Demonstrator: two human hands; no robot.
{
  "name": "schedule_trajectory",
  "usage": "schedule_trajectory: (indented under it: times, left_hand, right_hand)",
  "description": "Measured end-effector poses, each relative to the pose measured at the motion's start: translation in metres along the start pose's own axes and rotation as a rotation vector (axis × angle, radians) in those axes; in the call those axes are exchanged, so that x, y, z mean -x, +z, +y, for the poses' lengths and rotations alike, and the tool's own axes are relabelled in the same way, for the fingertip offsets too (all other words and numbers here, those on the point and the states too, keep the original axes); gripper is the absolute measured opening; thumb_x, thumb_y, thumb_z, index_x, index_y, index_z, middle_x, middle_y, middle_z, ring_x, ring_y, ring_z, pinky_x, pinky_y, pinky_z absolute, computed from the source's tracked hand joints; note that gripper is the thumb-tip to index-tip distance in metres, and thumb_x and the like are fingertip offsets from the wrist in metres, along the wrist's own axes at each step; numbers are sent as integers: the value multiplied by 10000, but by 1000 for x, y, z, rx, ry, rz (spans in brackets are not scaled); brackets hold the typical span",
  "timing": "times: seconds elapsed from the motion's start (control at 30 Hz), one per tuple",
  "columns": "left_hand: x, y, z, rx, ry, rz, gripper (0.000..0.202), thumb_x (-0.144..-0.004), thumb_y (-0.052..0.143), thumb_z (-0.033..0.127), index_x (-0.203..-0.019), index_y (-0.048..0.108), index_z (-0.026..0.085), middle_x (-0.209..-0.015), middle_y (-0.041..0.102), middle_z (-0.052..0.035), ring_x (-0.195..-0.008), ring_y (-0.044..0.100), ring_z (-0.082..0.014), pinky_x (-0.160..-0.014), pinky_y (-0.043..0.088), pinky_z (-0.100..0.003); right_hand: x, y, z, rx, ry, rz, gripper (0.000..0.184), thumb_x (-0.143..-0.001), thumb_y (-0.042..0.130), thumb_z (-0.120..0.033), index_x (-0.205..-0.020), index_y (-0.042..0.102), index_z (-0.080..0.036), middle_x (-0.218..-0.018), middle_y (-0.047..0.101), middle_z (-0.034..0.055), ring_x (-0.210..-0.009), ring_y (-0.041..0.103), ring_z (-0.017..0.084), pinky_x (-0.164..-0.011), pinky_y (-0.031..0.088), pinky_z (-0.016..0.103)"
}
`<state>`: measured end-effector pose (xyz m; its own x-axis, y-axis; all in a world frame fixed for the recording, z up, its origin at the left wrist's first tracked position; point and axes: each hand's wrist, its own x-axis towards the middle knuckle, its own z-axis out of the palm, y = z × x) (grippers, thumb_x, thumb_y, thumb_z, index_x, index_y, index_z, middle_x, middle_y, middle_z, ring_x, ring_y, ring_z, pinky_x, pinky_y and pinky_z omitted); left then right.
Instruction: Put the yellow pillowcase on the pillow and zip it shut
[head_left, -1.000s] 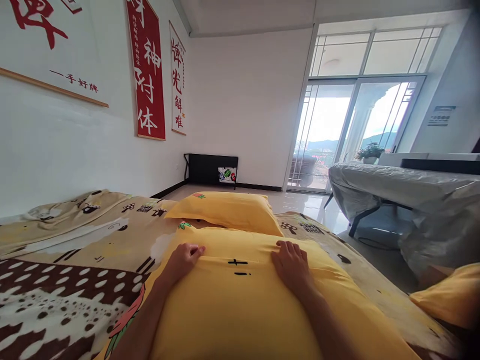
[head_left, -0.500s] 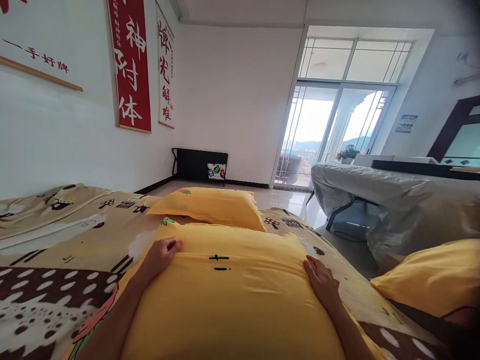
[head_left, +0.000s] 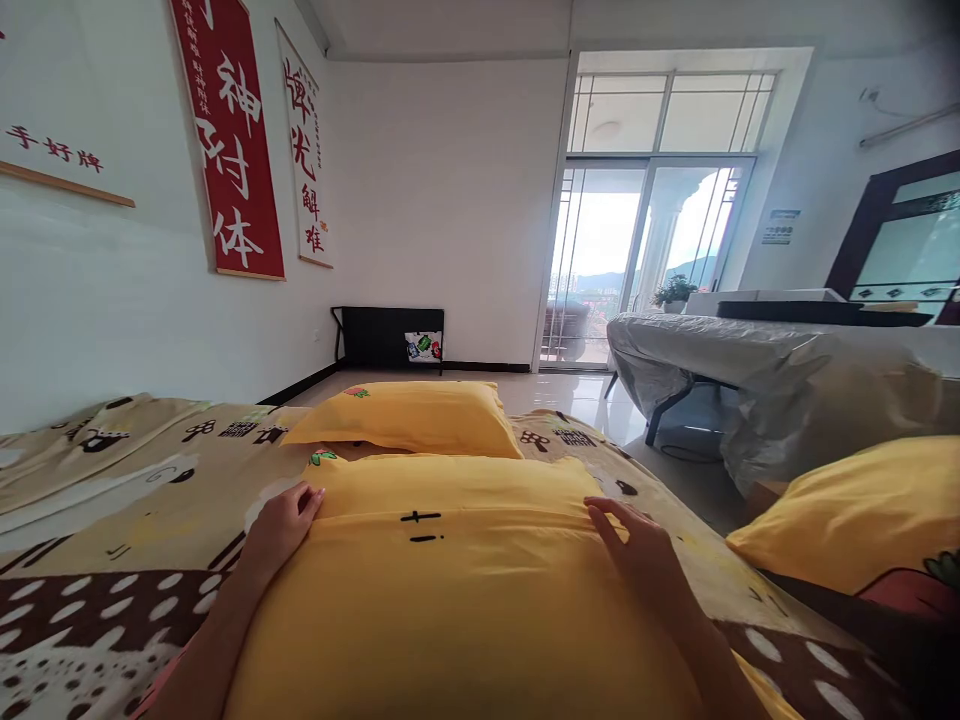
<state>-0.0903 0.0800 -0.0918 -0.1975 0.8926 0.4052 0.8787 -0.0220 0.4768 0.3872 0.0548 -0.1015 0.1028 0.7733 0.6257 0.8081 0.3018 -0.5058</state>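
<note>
A yellow pillow (head_left: 450, 620) in a pillowcase lies in front of me, with small black marks near the fold across its upper part. At the left end of that fold, my left hand (head_left: 283, 528) is closed, its curled fingers and thumb on the pillowcase edge. My right hand (head_left: 636, 540) pinches the pillowcase at the fold's right end between thumb and fingers. Just beyond lies a second yellow pillow (head_left: 412, 415), with a printed carrot at its corner. Both rest on a beige and brown patterned blanket (head_left: 157, 520).
Another yellow pillow (head_left: 862, 510) sits at the right. Behind it stands a table (head_left: 675, 345) wrapped in clear plastic sheeting. A black folded frame (head_left: 375, 335) leans by the far wall, near a glass sliding door (head_left: 600, 260). Red and white scrolls (head_left: 240, 170) hang on the left wall.
My view has turned slightly to the right. My right hand has tilted, its thumb and fingers now closer to the fold. My left hand stays at the fold's left end.
</note>
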Motion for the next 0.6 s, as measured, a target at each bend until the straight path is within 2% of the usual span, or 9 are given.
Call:
schedule_trajectory:
  times: [0.07, 0.13, 0.2, 0.27, 0.43, 0.6]
  left_hand:
    - [3, -11, -1, -26, -21, -100, 400, -811, 343, 552, -680, 444, 189, -695, 564, -32, -691, 493, -184, -643, 322, -265]
    - [6, -25, -5, 37, 25, -259, 369, -791, 412, 538, -715, 487, 185, -730, 551, -22, -706, 482, -175, -636, 328, -248]
    - [9, -36, -10, 156, 114, -420, 326, -764, 494, 506, -797, 538, 184, -794, 542, -13, -728, 465, -161, -645, 343, -227]
    - [9, -40, -15, 261, 147, -495, 334, -748, 534, 504, -824, 539, 179, -806, 518, -8, -722, 438, -148, -640, 347, -216]
    - [2, -25, -21, 292, 129, -441, 444, -753, 471, 605, -725, 473, 161, -693, 447, 3, -650, 389, -134, -606, 323, -229]
    - [2, -20, -11, 161, 154, -319, 431, -755, 404, 593, -698, 468, 171, -724, 518, -25, -678, 444, -163, -642, 348, -260]
  right_hand:
    - [5, 2, -18, -39, -120, -131, 366, -869, 407, -478, -913, 677, -234, -1031, 679, 60, -1009, 598, 220, -941, 406, 370]
    - [8, 8, -29, -64, -191, -225, 328, -886, 416, -440, -894, 675, -238, -1045, 669, 49, -1012, 587, 203, -926, 419, 351]
    - [9, 16, -29, -103, -200, -241, 299, -881, 435, -420, -863, 664, -228, -1025, 663, 50, -986, 584, 196, -893, 439, 339]
    - [8, 22, -24, -164, -165, -222, 289, -863, 462, -428, -837, 655, -214, -999, 660, 58, -959, 584, 195, -876, 448, 332]
    - [2, 22, -6, -212, -69, -208, 326, -818, 503, -491, -817, 662, -206, -987, 652, 78, -953, 577, 214, -883, 439, 344]
    - [-4, 23, 20, -80, 28, -59, 363, -740, 524, -543, -826, 661, -219, -987, 650, 72, -978, 565, 242, -913, 418, 388]
